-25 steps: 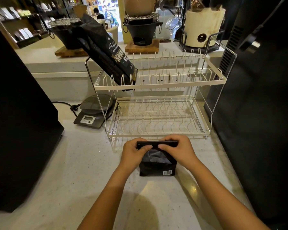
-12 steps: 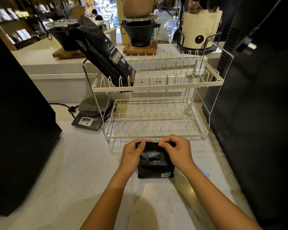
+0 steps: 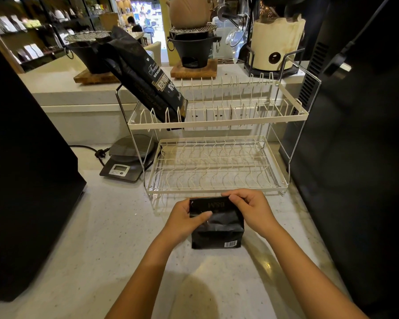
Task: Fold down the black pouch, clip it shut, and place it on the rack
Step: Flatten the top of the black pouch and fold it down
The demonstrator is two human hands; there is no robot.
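Observation:
A small black pouch [image 3: 218, 229] with a white barcode label stands on the pale counter just in front of the white two-tier wire rack [image 3: 217, 122]. Its top is folded over toward me, showing faint gold lettering. My left hand [image 3: 186, 218] grips the pouch's left side, thumb across the front under the fold. My right hand [image 3: 249, 208] pinches the folded top at its right corner. No clip is visible.
A larger black coffee bag [image 3: 143, 77] leans in the rack's upper tier at the left. A digital scale [image 3: 127, 161] sits left of the rack. Tall black machines [image 3: 25, 176] flank the counter on both sides; burners and a cream canister [image 3: 275, 43] stand on the raised ledge behind.
The pouch's top has been rolled down further toward me, so gold lettering shows on the fold. My left thumb moved onto the front of the pouch. The pouch stays on the counter.

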